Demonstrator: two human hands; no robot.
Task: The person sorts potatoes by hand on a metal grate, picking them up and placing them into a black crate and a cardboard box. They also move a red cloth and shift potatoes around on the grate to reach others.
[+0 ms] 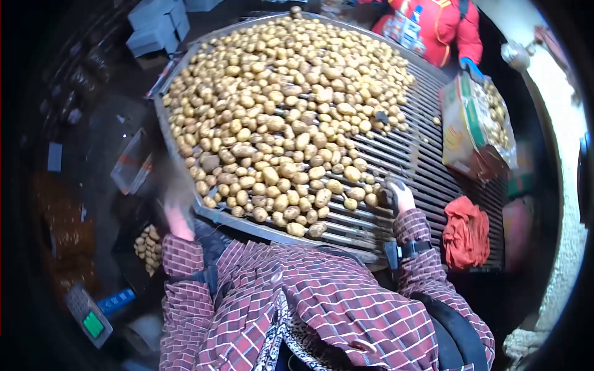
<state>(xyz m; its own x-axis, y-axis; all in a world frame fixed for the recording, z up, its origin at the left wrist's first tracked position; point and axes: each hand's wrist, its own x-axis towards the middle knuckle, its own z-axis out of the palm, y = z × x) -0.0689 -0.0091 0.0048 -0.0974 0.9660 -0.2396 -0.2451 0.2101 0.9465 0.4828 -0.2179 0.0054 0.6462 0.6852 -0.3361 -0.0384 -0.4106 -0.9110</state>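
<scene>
A broad heap of potatoes (pixel 266 123) covers much of a slatted metal sorting table (pixel 427 154) in front of me. My right hand (pixel 397 195), in a dark glove, rests low over the slats at the heap's near right edge. It is right beside a potato (pixel 371 200); its fingers are mostly hidden, so their grip does not show. My left hand (pixel 174 188) is past the table's left rim and smeared by motion. Below it, a dark container holds more potatoes (pixel 148 249). Whether the left hand holds anything cannot be made out.
Across the table at the right, a person in a red jacket (pixel 442 28) has a blue-gloved hand at a carton (pixel 464 123) filled with potatoes. A red cloth bundle (pixel 465 234) lies on the slats. At lower left is a scale with a green display (pixel 93 323). White boxes (pixel 154 28) stand far left.
</scene>
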